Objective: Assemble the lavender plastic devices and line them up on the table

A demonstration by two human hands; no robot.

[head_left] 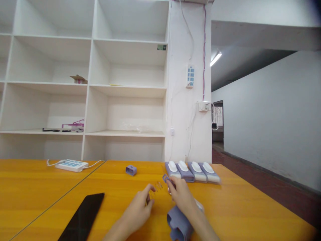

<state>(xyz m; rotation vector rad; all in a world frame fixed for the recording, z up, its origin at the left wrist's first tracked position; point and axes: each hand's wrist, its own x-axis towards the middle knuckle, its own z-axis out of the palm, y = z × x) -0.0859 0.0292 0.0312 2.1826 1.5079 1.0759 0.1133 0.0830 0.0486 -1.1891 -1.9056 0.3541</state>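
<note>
My left hand (140, 208) is curled, thumb and forefinger closed around the near end of a thin metal coil spring (158, 185). The spring's loops stick out toward my right hand. In my right hand (181, 194) a small purple plastic part (165, 178) with an opening is pinched between the fingertips. A bit of something white shows under those fingers, too covered to name. Below my right wrist lies a larger purple plastic housing (177, 221) with a hollow, notched end, partly hidden by the forearm.
Several purple-and-white devices (193, 171) stand in a row at the table's back right. A small purple hollow piece (131, 170) sits behind my hands. To the left are a black flat panel (82, 216) and a white power strip (72, 165). White shelves (125, 87) rise behind the table.
</note>
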